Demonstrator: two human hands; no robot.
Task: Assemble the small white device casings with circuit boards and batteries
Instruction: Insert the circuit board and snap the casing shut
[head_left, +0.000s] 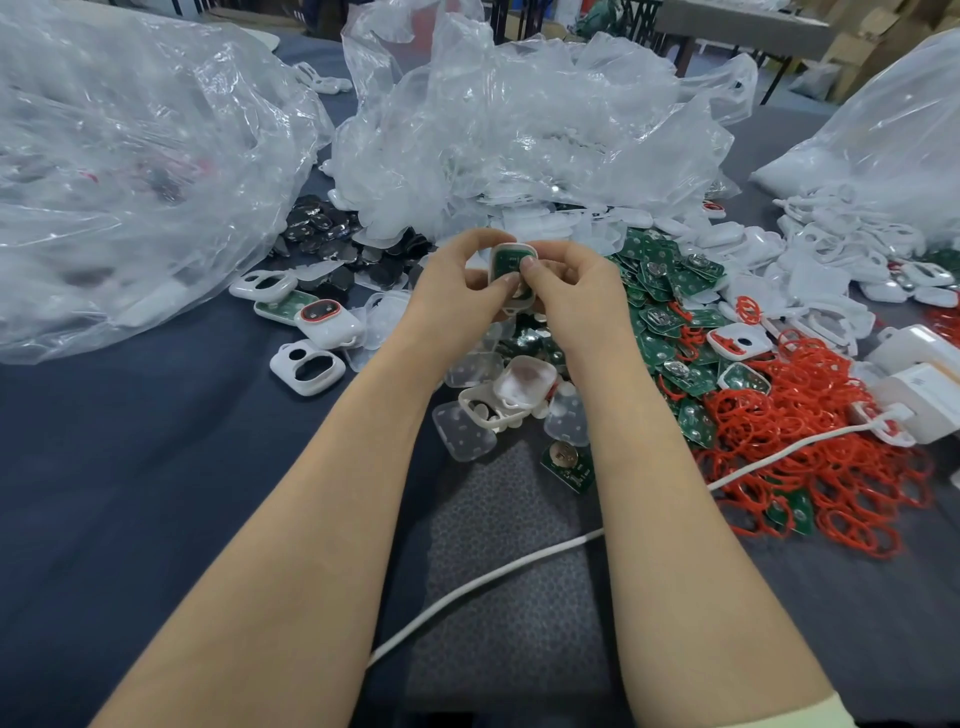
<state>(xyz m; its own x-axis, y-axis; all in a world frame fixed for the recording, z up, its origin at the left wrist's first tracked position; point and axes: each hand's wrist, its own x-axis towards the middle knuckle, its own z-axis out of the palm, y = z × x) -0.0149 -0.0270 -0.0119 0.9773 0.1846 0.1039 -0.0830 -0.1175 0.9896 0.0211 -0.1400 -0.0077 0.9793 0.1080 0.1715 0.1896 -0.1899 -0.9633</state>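
Both hands hold one small white casing (506, 249) with a green circuit board (509, 261) seated in it, raised above the table's middle. My left hand (460, 283) grips its left side, thumb on the board. My right hand (569, 291) grips the right side, thumb pressing the board's lower part. The casing's lower half is hidden behind my thumbs. Green boards (670, 312) lie heaped to the right, white casing shells (306, 366) to the left, black round parts (332, 234) behind them.
Crumpled clear plastic bags (519, 130) fill the back and the left (130, 171). Red rubber rings (810, 431) pile at right beside white chargers (919, 395). A white cable (519, 564) crosses a grey mat (509, 571) near me. Clear membrane pads (465, 431) lie below my hands.
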